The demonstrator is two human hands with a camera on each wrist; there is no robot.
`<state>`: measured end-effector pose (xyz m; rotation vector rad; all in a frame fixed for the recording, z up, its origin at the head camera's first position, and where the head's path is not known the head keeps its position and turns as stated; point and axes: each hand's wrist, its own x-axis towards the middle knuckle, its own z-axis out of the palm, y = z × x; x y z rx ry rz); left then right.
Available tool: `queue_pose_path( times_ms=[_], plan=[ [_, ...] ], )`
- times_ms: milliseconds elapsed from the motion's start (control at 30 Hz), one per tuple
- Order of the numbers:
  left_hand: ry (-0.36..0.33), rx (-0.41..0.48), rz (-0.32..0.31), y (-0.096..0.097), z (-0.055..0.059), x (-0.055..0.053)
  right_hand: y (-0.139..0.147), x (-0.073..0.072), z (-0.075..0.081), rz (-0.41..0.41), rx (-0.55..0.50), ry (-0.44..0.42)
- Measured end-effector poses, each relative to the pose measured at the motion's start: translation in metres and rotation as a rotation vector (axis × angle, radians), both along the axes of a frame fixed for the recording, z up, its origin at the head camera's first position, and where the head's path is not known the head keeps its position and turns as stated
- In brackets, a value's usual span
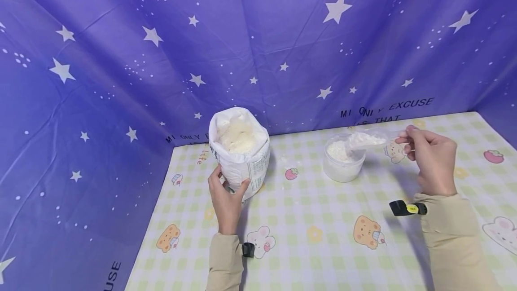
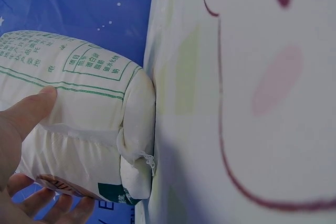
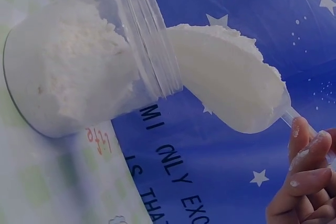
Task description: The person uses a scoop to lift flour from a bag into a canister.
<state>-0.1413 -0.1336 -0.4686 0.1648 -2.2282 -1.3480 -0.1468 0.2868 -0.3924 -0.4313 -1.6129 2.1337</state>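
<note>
An open white bag of flour-like powder (image 1: 242,160) stands upright on the table, its top rolled outward. My left hand (image 1: 227,199) holds its lower front, thumb on one side and fingers on the other; the left wrist view shows green print near the thumb. My right hand (image 1: 434,158) pinches the handle of a clear scoop (image 3: 231,87) heaped with white powder. The scoop's front end tilts over the mouth of a clear round jar (image 3: 79,72), which holds some of the same powder. White dust marks the right fingers (image 3: 310,182).
A checked tablecloth (image 1: 315,259) with cartoon prints covers the table. Behind and to the left hangs a purple-blue curtain (image 1: 250,35) with white stars. Faint powder specks (image 1: 286,160) lie between the bag and the jar.
</note>
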Motion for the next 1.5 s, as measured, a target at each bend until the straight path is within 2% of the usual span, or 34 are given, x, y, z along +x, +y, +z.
queue_pose_path(
  times_ms=[367,467,633,733,900,1133,1267,1400,1500],
  plan=[
    [-0.019,0.008,0.007,0.000,0.001,0.001,-0.008,-0.004,0.009,-0.034,0.088,-0.005],
    [-0.020,0.009,0.006,0.000,0.001,0.000,-0.011,-0.006,0.012,-0.075,0.215,-0.035],
    [-0.023,0.006,0.006,0.000,0.002,0.000,-0.018,-0.009,0.016,-0.154,0.524,-0.080],
    [-0.027,0.003,0.005,0.000,0.002,0.000,-0.022,-0.009,0.018,-0.182,0.643,-0.061],
    [-0.031,-0.004,0.009,0.000,0.002,-0.001,-0.032,-0.009,0.019,-0.221,0.821,0.033],
    [-0.030,-0.009,0.015,0.000,0.002,-0.001,-0.046,-0.011,0.023,-0.284,1.019,0.148],
    [-0.030,-0.008,0.017,0.000,0.002,-0.001,-0.053,-0.011,0.024,-0.294,1.111,0.171],
    [-0.034,-0.008,0.017,0.001,0.003,-0.001,-0.058,-0.010,0.024,-0.295,1.171,0.180],
    [-0.036,-0.006,0.017,0.001,0.003,-0.001,-0.060,-0.009,0.025,-0.278,1.175,0.185]
  ],
)
